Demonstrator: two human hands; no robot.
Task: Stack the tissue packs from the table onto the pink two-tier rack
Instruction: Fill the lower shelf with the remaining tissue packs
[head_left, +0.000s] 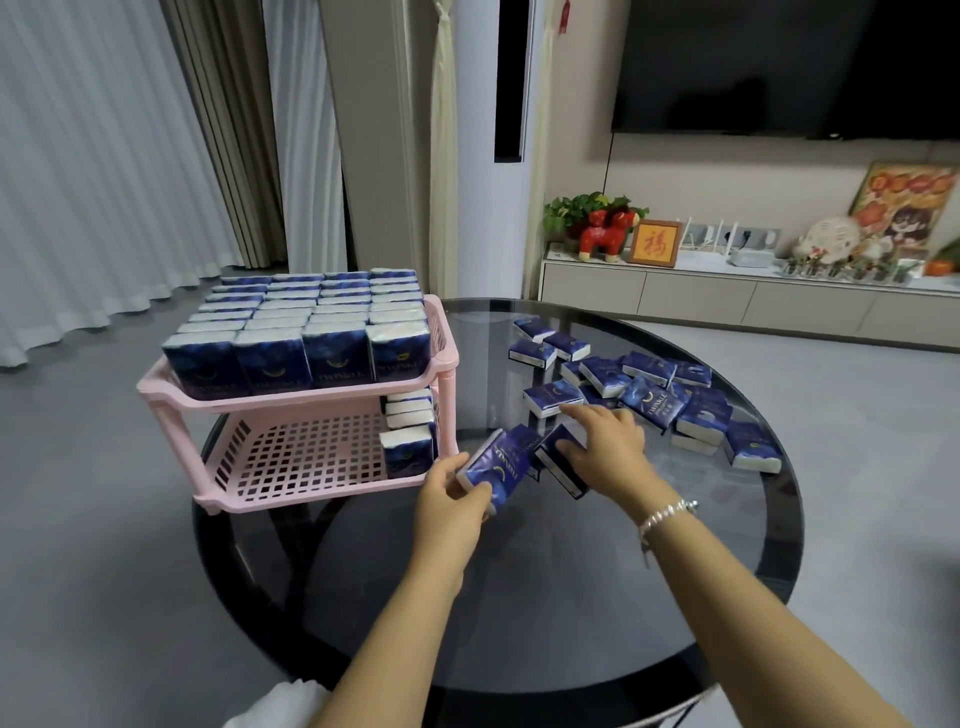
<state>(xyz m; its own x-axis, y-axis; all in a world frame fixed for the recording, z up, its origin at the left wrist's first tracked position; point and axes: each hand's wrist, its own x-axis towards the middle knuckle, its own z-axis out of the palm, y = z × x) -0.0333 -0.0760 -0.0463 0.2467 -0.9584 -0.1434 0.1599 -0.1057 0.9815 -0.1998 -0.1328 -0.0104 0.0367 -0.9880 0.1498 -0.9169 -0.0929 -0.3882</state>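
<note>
The pink two-tier rack (171, 395) stands on the left of the round dark glass table (519, 597). Its top tier is packed with several upright dark blue tissue packs (332, 358). At the right end of the lower tier stands a short row of packs (408, 452). My left hand (449, 506) grips a blue tissue pack (498, 465) just in front of the rack's right corner. My right hand (605, 447) grips another pack (558, 457) on the table beside it. Several loose packs (649, 395) lie scattered to the right.
Most of the lower tier's grid floor (301, 457) is bare. A low TV cabinet (727, 296) with ornaments runs along the back wall under a television. Curtains hang behind the rack. A white cloth (280, 701) shows at the bottom edge.
</note>
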